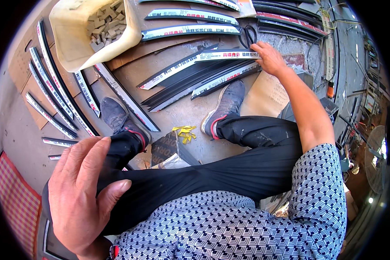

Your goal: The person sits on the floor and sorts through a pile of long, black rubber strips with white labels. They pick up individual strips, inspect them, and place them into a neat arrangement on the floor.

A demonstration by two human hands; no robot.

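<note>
My right hand [271, 58] reaches out ahead, fingers closed at the right end of a dark profile strip [229, 55] covered with white printed film. That strip lies across a pile of bare dark profile strips [184, 80], between and beyond my shoes. Just past my fingertips is a black loop-shaped thing [248, 37], whose kind I cannot make out. My left hand [80, 190] hovers above my left knee, its fingers stretched, thumb apart, and palm holding nothing.
A cream plastic tub [69, 47] holds many small grey-beige blocks [106, 26]. More film-covered strips [52, 82] fan out at left. Yellow scraps [184, 133] lie between my feet. A cardboard piece [264, 95] sits at right, a fan [375, 158] farther right, a checked cloth [15, 199] lower left.
</note>
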